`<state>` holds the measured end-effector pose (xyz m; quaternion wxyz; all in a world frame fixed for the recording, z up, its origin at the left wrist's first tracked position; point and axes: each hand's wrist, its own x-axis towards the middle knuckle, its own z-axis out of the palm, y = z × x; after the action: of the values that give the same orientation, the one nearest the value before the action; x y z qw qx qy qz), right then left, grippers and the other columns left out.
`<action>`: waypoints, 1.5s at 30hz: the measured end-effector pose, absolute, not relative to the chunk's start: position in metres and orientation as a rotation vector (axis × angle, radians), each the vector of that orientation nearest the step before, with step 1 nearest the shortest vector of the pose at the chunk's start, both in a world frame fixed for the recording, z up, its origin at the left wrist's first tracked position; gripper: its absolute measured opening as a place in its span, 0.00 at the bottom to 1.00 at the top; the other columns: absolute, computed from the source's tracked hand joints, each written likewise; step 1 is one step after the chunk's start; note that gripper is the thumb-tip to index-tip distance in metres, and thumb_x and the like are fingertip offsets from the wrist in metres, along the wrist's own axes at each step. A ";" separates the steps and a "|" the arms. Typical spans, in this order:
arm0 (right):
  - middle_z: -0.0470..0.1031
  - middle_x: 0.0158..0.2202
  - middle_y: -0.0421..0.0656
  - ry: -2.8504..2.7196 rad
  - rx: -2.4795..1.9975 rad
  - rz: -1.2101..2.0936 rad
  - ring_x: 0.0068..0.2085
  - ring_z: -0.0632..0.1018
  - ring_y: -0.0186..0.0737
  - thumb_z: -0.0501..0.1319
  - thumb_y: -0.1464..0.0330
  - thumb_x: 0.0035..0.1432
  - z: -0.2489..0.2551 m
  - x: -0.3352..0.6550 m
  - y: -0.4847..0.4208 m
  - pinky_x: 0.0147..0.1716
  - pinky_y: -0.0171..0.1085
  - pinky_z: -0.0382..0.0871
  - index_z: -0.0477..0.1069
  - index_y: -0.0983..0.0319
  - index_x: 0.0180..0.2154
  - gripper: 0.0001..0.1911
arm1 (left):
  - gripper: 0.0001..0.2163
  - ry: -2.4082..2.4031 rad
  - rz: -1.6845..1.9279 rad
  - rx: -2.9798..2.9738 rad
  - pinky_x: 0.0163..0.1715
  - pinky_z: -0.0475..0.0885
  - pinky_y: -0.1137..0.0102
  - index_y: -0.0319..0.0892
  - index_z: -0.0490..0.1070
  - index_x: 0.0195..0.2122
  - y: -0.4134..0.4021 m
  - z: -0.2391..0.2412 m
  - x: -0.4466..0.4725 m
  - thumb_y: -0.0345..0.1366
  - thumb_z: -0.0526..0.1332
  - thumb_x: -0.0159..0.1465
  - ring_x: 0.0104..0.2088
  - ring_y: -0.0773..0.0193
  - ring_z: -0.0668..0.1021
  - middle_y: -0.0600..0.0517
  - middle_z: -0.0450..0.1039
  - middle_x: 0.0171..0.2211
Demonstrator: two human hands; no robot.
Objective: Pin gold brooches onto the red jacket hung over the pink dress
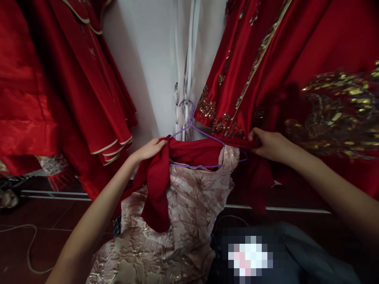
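Centre frame, red cloth (192,152) stretches past a purple hanger (191,122) from the left hand (150,150), pinching it, to the right hand (272,145), pinching too.

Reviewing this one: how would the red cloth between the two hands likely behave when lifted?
The red cloth is probably floppy: its loose end hangs limply over the patterned dress. It looks fairly light, since the left hand seems to pinch only a small part. It would likely sag if slackened, judging by the soft creases across its stretched section.
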<state>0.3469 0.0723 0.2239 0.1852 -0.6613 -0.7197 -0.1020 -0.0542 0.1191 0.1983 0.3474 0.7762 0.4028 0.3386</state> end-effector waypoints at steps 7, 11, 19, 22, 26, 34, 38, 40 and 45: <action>0.67 0.20 0.39 -1.990 -1.535 -0.097 0.23 0.68 0.38 0.54 0.50 0.54 0.203 0.280 0.046 0.25 0.37 0.58 0.63 0.58 0.24 0.19 | 0.11 1.212 1.079 2.428 0.46 0.64 0.66 0.41 0.66 0.37 0.103 0.174 -0.047 0.40 0.48 0.64 0.40 0.61 0.71 0.49 0.67 0.37; 0.60 0.19 0.38 -1.705 -1.407 -0.051 0.24 0.64 0.35 0.49 0.49 0.57 0.178 0.217 0.071 0.25 0.35 0.57 0.55 0.59 0.21 0.23 | 0.10 1.372 1.341 2.563 0.50 0.61 0.60 0.41 0.65 0.42 0.095 0.145 -0.036 0.37 0.49 0.64 0.49 0.57 0.66 0.43 0.62 0.47; 0.54 0.19 0.37 -1.711 -1.147 0.360 0.23 0.62 0.35 0.42 0.52 0.61 0.140 0.137 0.058 0.25 0.34 0.56 0.50 0.59 0.22 0.22 | 0.10 1.419 1.377 2.627 0.50 0.61 0.59 0.42 0.66 0.41 0.089 0.151 -0.038 0.37 0.50 0.64 0.51 0.56 0.65 0.43 0.59 0.50; 0.54 0.21 0.37 -1.632 -1.191 0.311 0.23 0.62 0.35 0.47 0.53 0.60 0.139 0.156 0.049 0.26 0.34 0.56 0.52 0.58 0.24 0.19 | 0.07 1.488 1.483 2.593 0.49 0.61 0.60 0.42 0.67 0.35 0.073 0.157 -0.036 0.38 0.53 0.62 0.49 0.55 0.65 0.43 0.58 0.51; 0.59 0.24 0.37 -1.447 -1.202 0.284 0.25 0.64 0.37 0.53 0.57 0.56 0.132 0.176 0.042 0.27 0.35 0.59 0.54 0.56 0.36 0.12 | 0.04 1.649 1.454 2.397 0.41 0.62 0.64 0.43 0.63 0.31 0.051 0.153 -0.028 0.37 0.55 0.60 0.34 0.60 0.70 0.50 0.67 0.32; 0.62 0.28 0.40 -1.555 -1.052 0.574 0.34 0.68 0.41 0.48 0.66 0.52 0.121 0.159 0.051 0.33 0.37 0.63 0.56 0.56 0.33 0.04 | 0.06 1.302 1.401 2.133 0.31 0.63 0.73 0.45 0.57 0.31 0.056 0.135 0.002 0.30 0.55 0.53 0.28 0.67 0.68 0.56 0.63 0.26; 0.64 0.30 0.40 -1.567 -0.960 0.679 0.37 0.69 0.41 0.46 0.67 0.52 0.112 0.143 0.061 0.36 0.38 0.65 0.57 0.56 0.31 0.04 | 0.08 1.210 1.347 2.079 0.32 0.63 0.72 0.45 0.58 0.32 0.067 0.121 0.022 0.26 0.52 0.53 0.29 0.67 0.68 0.56 0.63 0.27; 0.65 0.31 0.40 -1.555 -0.962 0.701 0.38 0.70 0.42 0.47 0.66 0.52 0.109 0.143 0.060 0.38 0.38 0.66 0.57 0.56 0.32 0.03 | 0.09 1.173 1.327 2.054 0.33 0.65 0.71 0.45 0.58 0.34 0.068 0.113 0.025 0.26 0.53 0.53 0.30 0.66 0.69 0.55 0.64 0.29; 0.68 0.35 0.41 -1.514 -0.928 0.776 0.40 0.72 0.41 0.53 0.63 0.54 0.106 0.153 0.046 0.43 0.40 0.67 0.58 0.55 0.39 0.09 | 0.14 1.052 1.567 1.777 0.42 0.68 0.67 0.45 0.57 0.42 0.061 0.097 0.025 0.30 0.57 0.56 0.39 0.64 0.74 0.50 0.68 0.37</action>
<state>0.1530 0.0459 0.1059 0.5661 -0.3946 -0.6442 0.3299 0.0253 0.0608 0.0967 0.2712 0.6597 0.3905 0.5820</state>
